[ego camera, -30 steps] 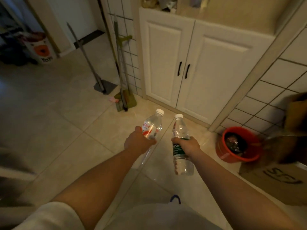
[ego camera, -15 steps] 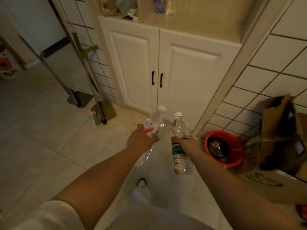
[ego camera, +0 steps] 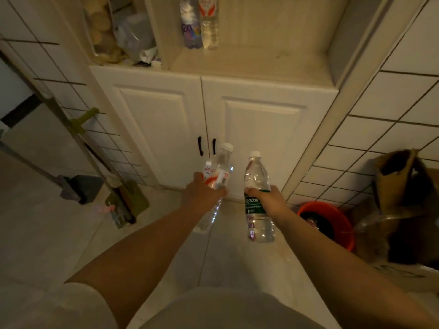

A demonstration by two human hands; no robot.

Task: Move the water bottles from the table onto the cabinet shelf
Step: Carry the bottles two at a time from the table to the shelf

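Shelf (ego camera: 249, 60) sat above and ahead of both hands, bare to the right of two bottles (ego camera: 199, 22) already standing there. My left hand (ego camera: 202, 195) was wrapped around the red-label bottle (ego camera: 217, 176), which leaned right. My right hand (ego camera: 270, 200) was clamped on the green-label bottle (ego camera: 257, 198), near upright. Both needed lifting.

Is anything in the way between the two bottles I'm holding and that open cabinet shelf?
Nothing visible blocks the way. The left hand holds the red-label bottle, the right hand the green-label bottle. The shelf is open in front. Two bottles stand at its back left; the rest is bare.
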